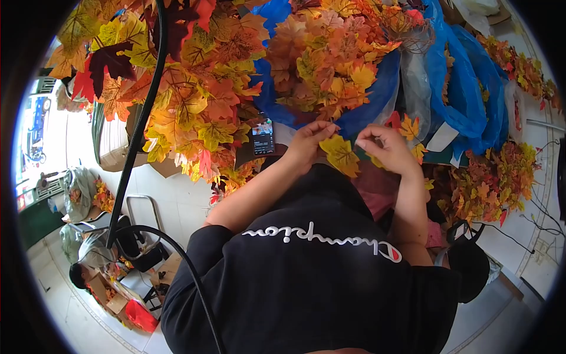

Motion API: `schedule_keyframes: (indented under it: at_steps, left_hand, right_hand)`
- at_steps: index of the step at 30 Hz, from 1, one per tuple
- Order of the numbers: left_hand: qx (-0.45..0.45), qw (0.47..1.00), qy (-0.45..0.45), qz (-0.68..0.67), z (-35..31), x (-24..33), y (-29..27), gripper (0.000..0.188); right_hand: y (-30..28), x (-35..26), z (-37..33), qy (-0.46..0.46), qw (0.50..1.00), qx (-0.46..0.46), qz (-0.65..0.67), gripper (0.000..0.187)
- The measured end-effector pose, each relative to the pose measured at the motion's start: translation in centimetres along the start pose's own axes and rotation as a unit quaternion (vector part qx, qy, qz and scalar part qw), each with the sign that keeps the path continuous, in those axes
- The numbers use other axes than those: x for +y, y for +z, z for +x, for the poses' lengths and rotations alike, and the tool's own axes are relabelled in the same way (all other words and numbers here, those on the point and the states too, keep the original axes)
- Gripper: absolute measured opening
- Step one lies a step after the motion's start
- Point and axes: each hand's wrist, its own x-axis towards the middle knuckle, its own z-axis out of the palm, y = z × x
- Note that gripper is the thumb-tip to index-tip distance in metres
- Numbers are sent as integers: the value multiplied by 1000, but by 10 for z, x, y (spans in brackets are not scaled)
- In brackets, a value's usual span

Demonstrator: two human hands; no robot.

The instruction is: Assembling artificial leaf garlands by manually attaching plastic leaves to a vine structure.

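In front of my chest, my left hand (311,144) is closed in a pinch, with a yellow artificial maple leaf (340,154) hanging at its fingertips; its stem is too small to see. Just to the right, my right hand (389,152) is also closed, thumb against curled fingers. A bit of yellow shows under that palm, and what the fingers hold is hidden. Beyond both hands, a blue plastic bag (383,88) holds a heap of orange and yellow artificial leaves (321,65).
A large pile of artificial leaves (206,100) stands to the left, a phone with a lit screen (263,137) beside it. More blue bags (466,88) and a leaf bunch (489,186) lie right. A black cable (138,127) crosses the left side. Another person (88,274) sits lower left.
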Motion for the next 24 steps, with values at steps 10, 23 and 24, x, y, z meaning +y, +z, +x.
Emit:
schedule_keyframes:
  at_steps: [10,23,24]
  left_hand:
    - [18,986,113,119,-3,-1,21,15]
    - [34,971,170,165,-20,6,33,16]
    - [48,965,187,178,-24,9,37,16]
  right_hand:
    - [42,26,10,-37,974,221,26,12]
    - [38,20,5,-48,988,146,-10,13]
    - [40,18,4,-46,990,135,22,12]
